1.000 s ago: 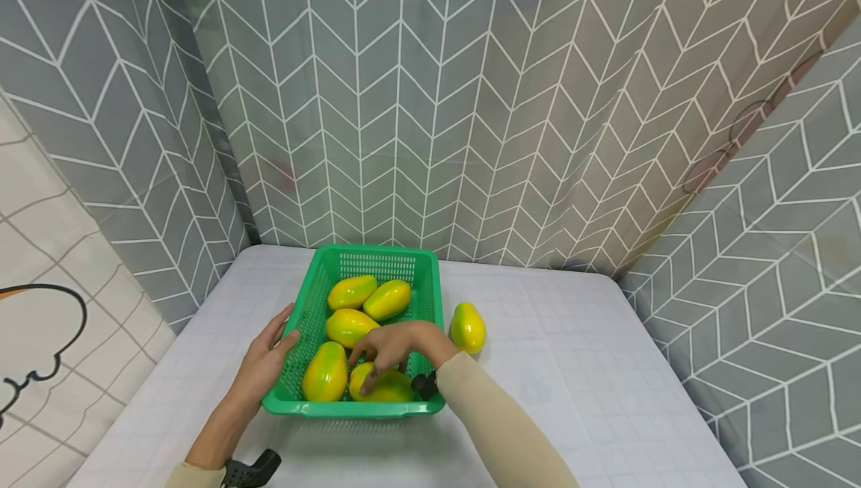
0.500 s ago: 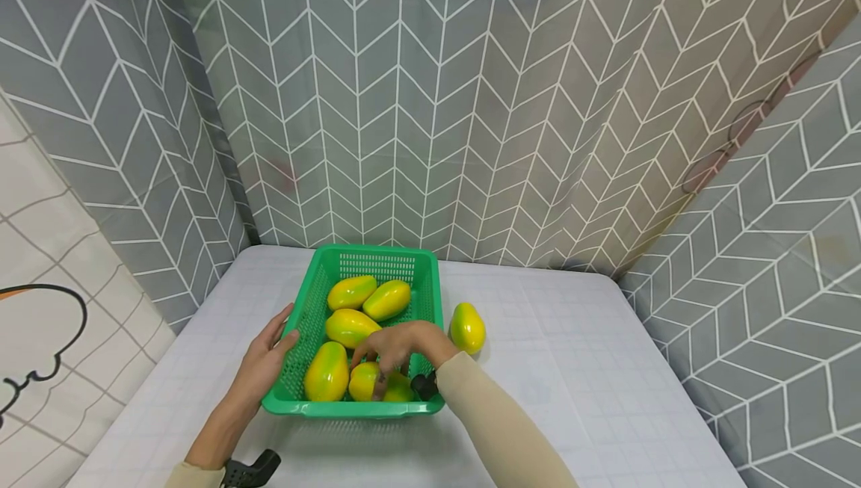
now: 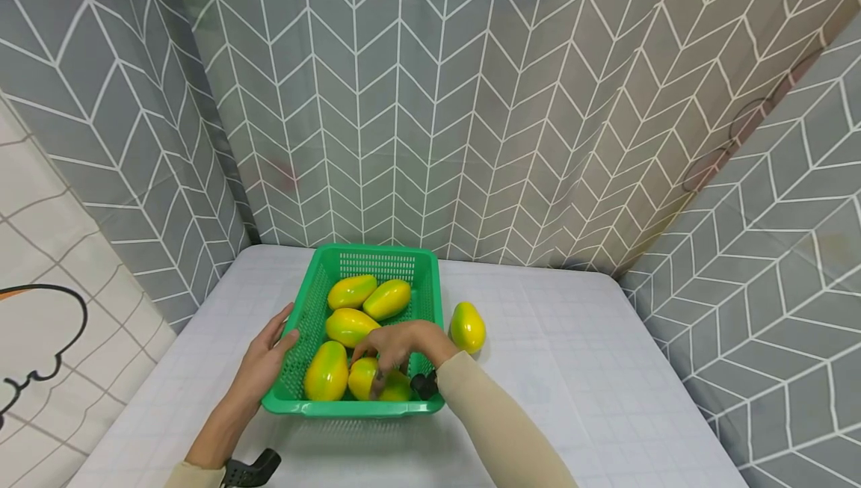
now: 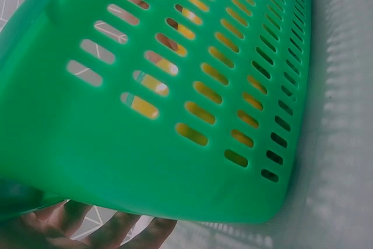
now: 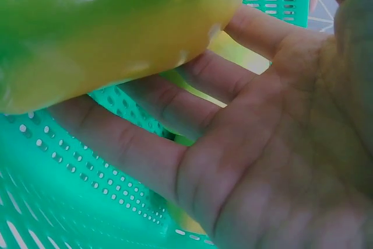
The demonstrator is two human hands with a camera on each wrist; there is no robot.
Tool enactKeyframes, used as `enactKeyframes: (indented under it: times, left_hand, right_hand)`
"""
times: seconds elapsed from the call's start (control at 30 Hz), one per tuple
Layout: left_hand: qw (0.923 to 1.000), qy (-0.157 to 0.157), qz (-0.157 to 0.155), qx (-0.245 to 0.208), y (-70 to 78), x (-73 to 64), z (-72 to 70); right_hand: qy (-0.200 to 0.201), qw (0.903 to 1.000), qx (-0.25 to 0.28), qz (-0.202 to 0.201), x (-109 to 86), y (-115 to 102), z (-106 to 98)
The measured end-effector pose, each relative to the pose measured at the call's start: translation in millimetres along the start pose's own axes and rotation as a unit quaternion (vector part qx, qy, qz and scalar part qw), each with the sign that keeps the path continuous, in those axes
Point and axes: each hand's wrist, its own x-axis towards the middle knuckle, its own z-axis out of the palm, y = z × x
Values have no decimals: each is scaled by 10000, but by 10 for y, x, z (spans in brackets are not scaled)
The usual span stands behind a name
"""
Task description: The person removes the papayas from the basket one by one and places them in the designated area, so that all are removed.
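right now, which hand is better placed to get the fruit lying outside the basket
The right hand, probably: it is nearer the loose fruit, right of the basket, though its fingers grip another fruit. The left hand is at the basket's left side.

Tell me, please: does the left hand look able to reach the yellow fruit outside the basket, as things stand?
Probably not easily. The left hand is at the left side of the green basket, while the yellow fruit lies beyond its right side; the basket and right arm seem in the way.
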Motion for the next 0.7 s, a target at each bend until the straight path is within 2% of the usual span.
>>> enactKeyframes:
  times: [0.23,0.47,0.7]
  left_hand:
    - [10000,-5,-46,8,-3,4,-1]
    - [10000,15,-52,61,-6,10,1]
    - [10000,15,-49,81,-3,7,6]
  right_hand:
    - [157,9995,-91,-252,-3,2,-19]
    - [484,9980,-187,-354,-37,-8,-40]
    - [958,9947,184,-311,-98,-7,-66]
